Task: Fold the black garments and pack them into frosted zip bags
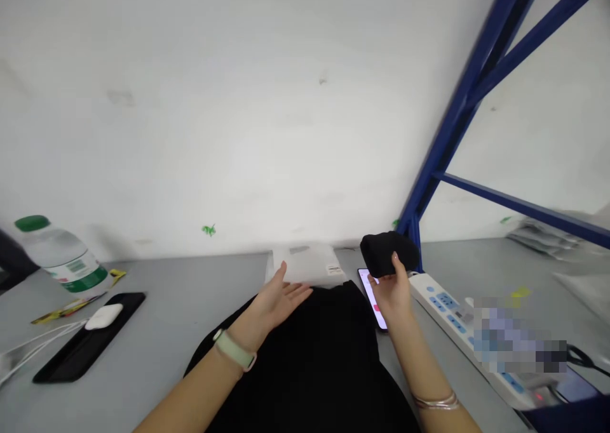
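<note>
My right hand [395, 293] is raised on the right side, its fingers and thumb closed on a small black folded bundle [388, 253] that looks like soft cloth. Palm turned up and fingers stretched out, my left hand [279, 299] holds nothing over a large black cloth [305, 357]. That cloth spreads down the middle to the lower edge of the picture. Just beyond it lies a whitish flat package [307, 265] with a small label, against the wall. Partly behind my right hand is a phone [375, 306] with its screen lit.
A long white power strip [445, 312] runs along the right, beside a blue metal frame [443, 141]. On the left stand a green-capped bottle [71, 261] and a black tray [71, 357] bearing a white earphone case [105, 316] near white cables. Grey packages [548, 237] lie far right.
</note>
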A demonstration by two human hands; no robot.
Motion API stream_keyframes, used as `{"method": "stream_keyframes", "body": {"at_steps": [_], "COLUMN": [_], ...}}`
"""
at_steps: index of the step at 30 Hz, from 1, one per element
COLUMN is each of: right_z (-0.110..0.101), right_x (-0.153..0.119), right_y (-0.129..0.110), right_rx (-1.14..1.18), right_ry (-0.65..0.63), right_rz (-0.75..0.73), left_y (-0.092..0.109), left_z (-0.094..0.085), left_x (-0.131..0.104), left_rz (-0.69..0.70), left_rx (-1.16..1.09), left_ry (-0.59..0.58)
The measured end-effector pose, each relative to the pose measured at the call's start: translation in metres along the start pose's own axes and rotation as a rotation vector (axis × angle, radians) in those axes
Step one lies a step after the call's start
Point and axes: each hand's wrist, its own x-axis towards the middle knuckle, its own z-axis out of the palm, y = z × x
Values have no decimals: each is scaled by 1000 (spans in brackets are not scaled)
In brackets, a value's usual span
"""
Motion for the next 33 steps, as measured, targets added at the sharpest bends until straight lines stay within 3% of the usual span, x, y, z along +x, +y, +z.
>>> {"method": "stream_keyframes", "body": {"at_steps": [2,3,5,8,13,17,22,27,30,33], "right_z": [1,2,3,4,7,7,6,3,1,4], "right_x": [-3,-4,-7,-11,-13,-12,-12,-17,-28,-48], "right_y": [-2,-4,-7,-8,-2,0,2,2,-6,-9], "right_rx": [9,27,68,65,36,40,24,-76,-182,-339], "right_ry": [-33,-44,-58,-121,-221,-254,-278,-324,-467,-713], "right_rz": [-11,-6,14,13,-100,-100,-60,36,136,244], "left_y": [-2,-2,-4,-8,-25,-36,-32,-15,4,23], "left_z": [-3,-3,2,21,48,38,18,29,28,6], "left_x": [-15,-19,-18,9,71,97,110,108,82,36], "left_rz": [-17,48,309,674,772,725,658,621,680,679], "left_rx": [9,102,467,1021,1341,1533,1611,1492,1333,1187], "left_ry": [0,-8,-56,-147,-120,-148,-243,-244,-190,-113]}}
